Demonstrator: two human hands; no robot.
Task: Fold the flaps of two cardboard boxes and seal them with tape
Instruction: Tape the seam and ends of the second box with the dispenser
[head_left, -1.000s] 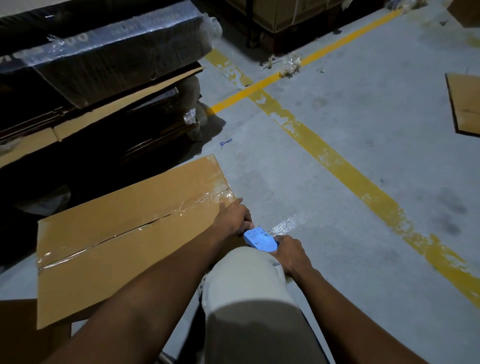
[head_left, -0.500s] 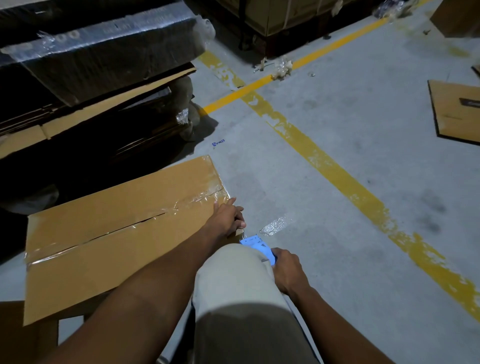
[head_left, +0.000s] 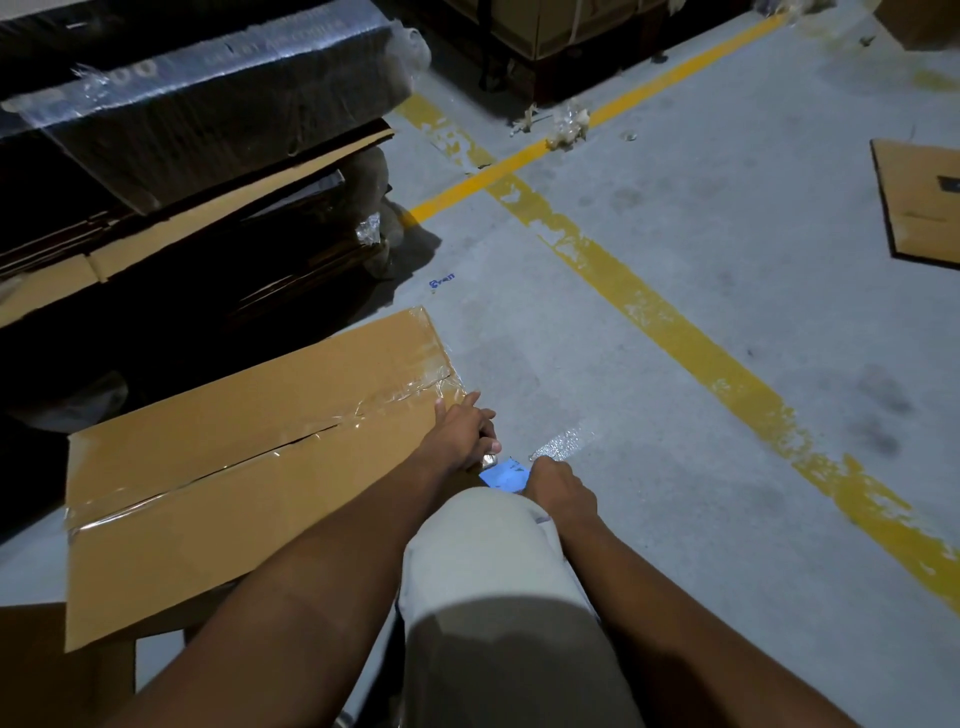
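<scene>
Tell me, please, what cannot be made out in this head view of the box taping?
- Blue tape dispenser: mostly hidden by the right hand and pale-trousered knee.
- Left hand fingertips at the brown cardboard box end: hidden over its edge.
- Second brown box: cut off by the frame's lower-left edge.
- Small blue writing on the grey floor: too small.

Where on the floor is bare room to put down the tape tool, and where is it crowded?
Bare concrete lies right of the box, between its taped end and the yellow line. More lies beyond that line, up to the loose cardboard sheet. Crowded: the wrapped stacks left, and by the knee, where the right hand holds the blue dispenser.
</scene>
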